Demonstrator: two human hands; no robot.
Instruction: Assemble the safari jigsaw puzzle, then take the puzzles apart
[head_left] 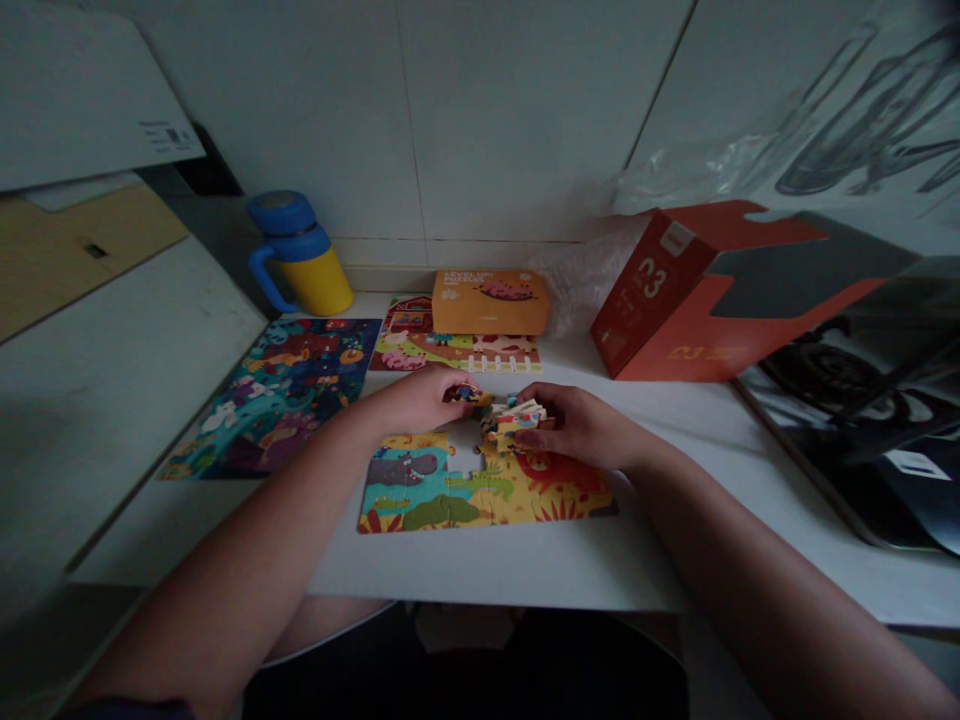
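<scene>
The right hand (576, 425) covers part of the stack of puzzle pieces (519, 420), whose prints are too small and blurred to make out; the left hand (424, 398) hides part of the loose piece (468, 395). The left forearm (300, 500) covers the dark blue puzzle's (277, 390) near right corner. The orange box (487, 318) blocks some of the farm puzzle (403, 356). The right edge crops the black object (889, 495).
</scene>
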